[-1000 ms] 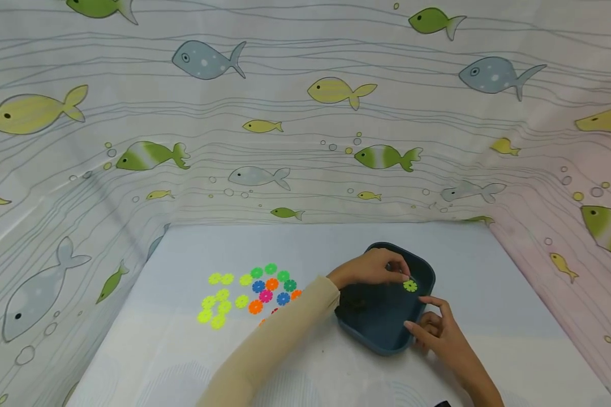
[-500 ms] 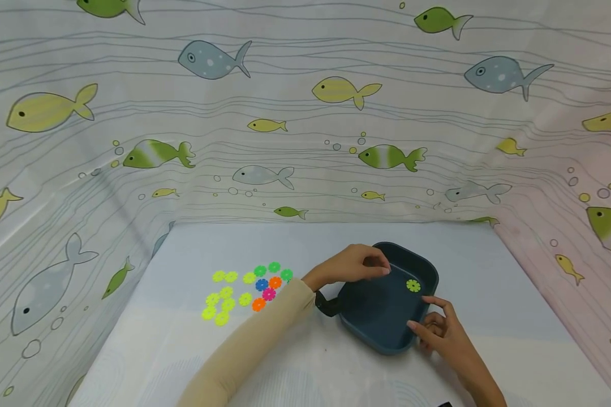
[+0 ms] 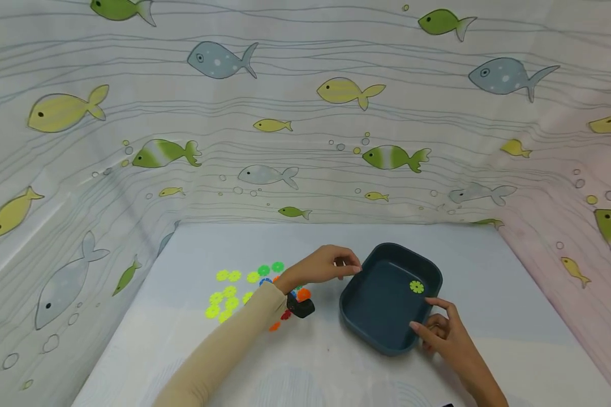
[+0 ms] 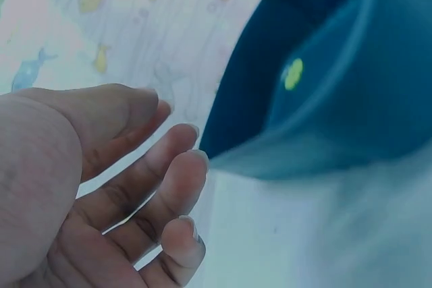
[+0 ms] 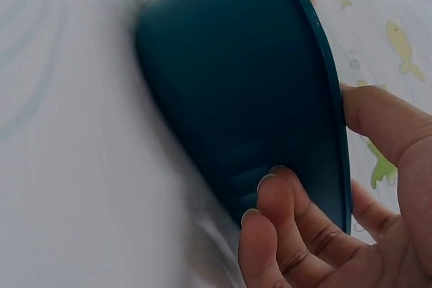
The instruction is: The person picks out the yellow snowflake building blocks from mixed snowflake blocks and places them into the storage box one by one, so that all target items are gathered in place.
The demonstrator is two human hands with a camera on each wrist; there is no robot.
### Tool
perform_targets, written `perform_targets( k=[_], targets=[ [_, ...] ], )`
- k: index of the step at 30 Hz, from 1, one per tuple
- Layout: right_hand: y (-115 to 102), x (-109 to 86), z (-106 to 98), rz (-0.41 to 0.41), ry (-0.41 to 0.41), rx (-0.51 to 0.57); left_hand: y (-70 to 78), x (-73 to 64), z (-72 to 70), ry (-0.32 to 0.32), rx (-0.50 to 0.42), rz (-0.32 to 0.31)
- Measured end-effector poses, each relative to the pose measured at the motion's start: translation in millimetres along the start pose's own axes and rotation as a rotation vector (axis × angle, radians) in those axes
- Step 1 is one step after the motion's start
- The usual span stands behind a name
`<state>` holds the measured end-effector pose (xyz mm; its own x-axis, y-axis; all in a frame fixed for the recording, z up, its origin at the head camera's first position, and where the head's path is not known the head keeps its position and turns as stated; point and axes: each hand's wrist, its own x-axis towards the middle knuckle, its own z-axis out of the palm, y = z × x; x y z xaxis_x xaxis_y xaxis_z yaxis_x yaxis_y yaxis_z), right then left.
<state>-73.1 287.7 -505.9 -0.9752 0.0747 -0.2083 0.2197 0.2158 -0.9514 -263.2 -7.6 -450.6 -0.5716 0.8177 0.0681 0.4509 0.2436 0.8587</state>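
Observation:
A yellow-green notched plastic disc [image 3: 416, 287] lies inside the dark blue tub [image 3: 382, 346], near its right side; the left wrist view shows the disc [image 4: 293, 74] too. My left hand [image 3: 322, 264] hovers just left of the tub with loosely bent fingers and nothing in them. In the left wrist view that hand [image 4: 128, 187] has its thumb and fingers apart. My right hand [image 3: 442, 332] holds the tub's right edge. Seen from the right wrist, the hand [image 5: 351, 234] has its thumb at the rim and several curled fingers against the outer wall.
Several yellow discs [image 3: 229, 291] lie at the left of the white table [image 3: 326, 373]. Green discs [image 3: 271, 268], orange ones [image 3: 303, 294] and others are partly hidden by the left arm. A black wrist camera [image 3: 301, 307] sits under the left wrist. Fish-patterned cloth [image 3: 295, 152] encloses the table.
My left hand has released the yellow disc in the tub and moved left, out past the tub's left rim. The right hand has stayed on the tub's edge.

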Motion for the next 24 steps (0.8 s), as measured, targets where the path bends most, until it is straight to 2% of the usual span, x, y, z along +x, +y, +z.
perform_targets(
  k=[5,10,17,24],
  targets=[
    [2,-1.0,-1,-0.008,0.003,-0.002,-8.3,-14.4,-10.7,0.018,-0.019,-0.026],
    [1,-0.5,0,-0.018,0.001,-0.004,-17.2,-31.3,-15.2,0.017,-0.03,-0.081],
    [-3,-1.3,-1,-0.029,0.004,-0.004,-27.0,-47.5,-21.2,0.032,-0.046,-0.1],
    [-4,-1.2,0,-0.018,0.012,-0.012,-37.4,-70.8,-31.5,0.056,-0.031,-0.14]
  ],
)
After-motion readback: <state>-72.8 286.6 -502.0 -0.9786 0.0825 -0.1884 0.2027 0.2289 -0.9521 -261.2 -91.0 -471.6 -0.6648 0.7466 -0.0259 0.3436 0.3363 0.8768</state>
